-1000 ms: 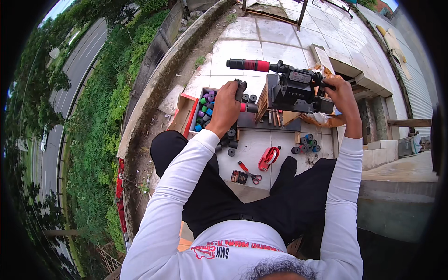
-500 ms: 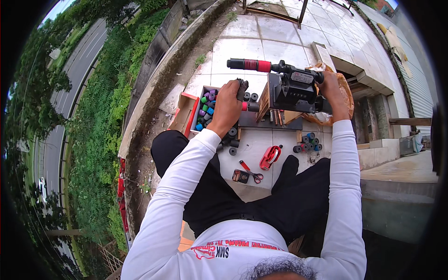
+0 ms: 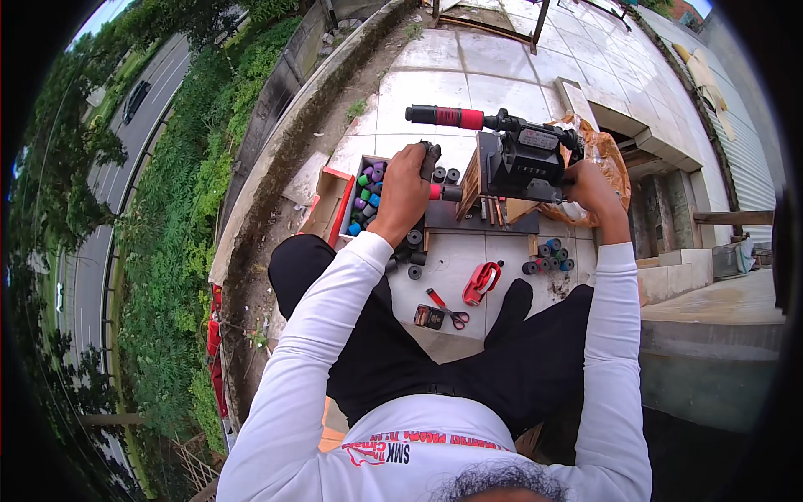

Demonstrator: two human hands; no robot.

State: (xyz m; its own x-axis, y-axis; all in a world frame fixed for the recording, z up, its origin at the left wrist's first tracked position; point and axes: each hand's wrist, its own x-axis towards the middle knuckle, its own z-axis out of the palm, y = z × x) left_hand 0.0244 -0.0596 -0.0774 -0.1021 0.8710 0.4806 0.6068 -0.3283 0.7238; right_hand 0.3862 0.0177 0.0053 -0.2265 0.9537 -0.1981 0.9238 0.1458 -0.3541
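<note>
Clamps fingers of the left hand [image 3: 404,189] round the red-and-black cylindrical roll [image 3: 446,192], likely for steadiness — holds the right hand [image 3: 595,192] beside the boxy black metal-looking machine [image 3: 529,161], cannot tell if clamped.

The left arm [image 3: 328,303] slants from the lower left toward upper centre, where the left hand [image 3: 405,191] shows its back, fingers bent. The right arm [image 3: 612,330] rises nearly upright at right of centre; the right hand [image 3: 597,192] tilts leftward, its fingertips hidden.
</note>
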